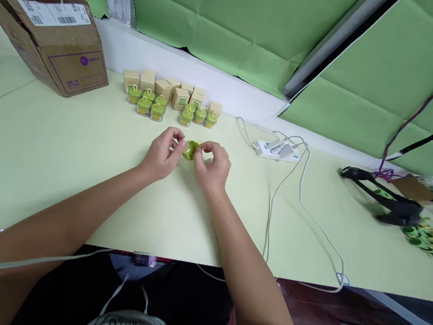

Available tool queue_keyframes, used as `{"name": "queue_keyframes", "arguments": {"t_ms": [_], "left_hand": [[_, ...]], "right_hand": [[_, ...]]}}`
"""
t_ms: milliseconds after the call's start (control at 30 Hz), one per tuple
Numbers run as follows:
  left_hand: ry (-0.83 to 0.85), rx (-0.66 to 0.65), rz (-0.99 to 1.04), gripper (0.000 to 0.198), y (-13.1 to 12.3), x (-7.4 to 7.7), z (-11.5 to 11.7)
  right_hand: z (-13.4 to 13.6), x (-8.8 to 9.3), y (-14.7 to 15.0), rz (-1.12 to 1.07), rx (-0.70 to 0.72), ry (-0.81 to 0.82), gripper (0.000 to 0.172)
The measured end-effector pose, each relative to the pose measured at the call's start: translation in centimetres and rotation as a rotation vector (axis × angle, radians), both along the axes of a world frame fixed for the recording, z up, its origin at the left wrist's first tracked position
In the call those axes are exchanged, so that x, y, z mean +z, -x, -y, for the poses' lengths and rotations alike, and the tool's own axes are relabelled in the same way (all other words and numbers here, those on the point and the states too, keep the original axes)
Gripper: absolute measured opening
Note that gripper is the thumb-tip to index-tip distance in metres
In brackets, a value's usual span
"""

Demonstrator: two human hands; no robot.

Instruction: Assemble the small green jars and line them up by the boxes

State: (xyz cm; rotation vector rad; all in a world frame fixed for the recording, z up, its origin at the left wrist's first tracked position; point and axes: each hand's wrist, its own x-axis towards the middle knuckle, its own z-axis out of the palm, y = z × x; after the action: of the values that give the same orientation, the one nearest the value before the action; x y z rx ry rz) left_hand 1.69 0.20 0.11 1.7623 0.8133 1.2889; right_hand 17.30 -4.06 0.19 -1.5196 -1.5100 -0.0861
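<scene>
Between my two hands is a small green lid point(190, 150), its hollow inside turned toward me. It looks like the tops on the little jars behind it. My right hand point(213, 168) pinches its right edge between thumb and forefinger, near a bit of yellow. At the lid's left edge, my left hand point(164, 152) is closed in a pinch, thumb against forefinger. Whether a tiny part is hidden in those fingertips I cannot tell. Just beyond stand several small clear jars point(157, 112) with green lids and yellow loops, in two groups.
Small cardboard boxes point(180, 99) line the wall behind the jars. A large open carton point(75, 63) stands at the left. On the right are a white power strip point(278, 151) with trailing cables, a black stand-like object point(395, 206) and a pile of green-yellow pieces point(428, 240).
</scene>
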Motion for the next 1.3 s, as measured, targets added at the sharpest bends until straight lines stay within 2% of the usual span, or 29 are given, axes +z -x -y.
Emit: {"name": "queue_keyframes", "arguments": {"t_ms": [200, 267, 533, 733, 867, 1100, 1300], "left_hand": [[0.497, -0.267, 0.247, 0.054, -0.8, 0.5, 0.2], [0.569, -0.326, 0.290, 0.056, -1.0, 0.5, 0.3], [0.652, -0.484, 0.310, 0.054, -0.8, 0.7, 0.1], [0.676, -0.386, 0.359, 0.052, -0.6, 0.8, -0.4], [0.700, -0.363, 0.398, 0.051, -0.5, 0.5, -0.8], [0.631, -0.421, 0.426, 0.049, -0.2, 0.3, -0.9], [0.612, -0.451, 0.455, 0.050, -0.2, 0.1, -0.7]], "right_hand": [[0.3, 0.6, 0.7, 0.065, -0.006, -0.063, 0.010], [0.3, 0.6, 0.7, 0.073, -0.010, -0.056, 0.009], [0.6, 0.4, 0.8, -0.072, 0.067, -0.063, 0.015], [0.4, 0.6, 0.6, -0.152, 0.053, -0.174, 0.024], [0.4, 0.6, 0.3, -0.137, 0.097, -0.114, 0.024], [1.0, 1.2, 0.7, -0.101, 0.241, -0.077, 0.019], [1.3, 1.4, 1.1, -0.064, 0.170, -0.041, 0.017]]}}
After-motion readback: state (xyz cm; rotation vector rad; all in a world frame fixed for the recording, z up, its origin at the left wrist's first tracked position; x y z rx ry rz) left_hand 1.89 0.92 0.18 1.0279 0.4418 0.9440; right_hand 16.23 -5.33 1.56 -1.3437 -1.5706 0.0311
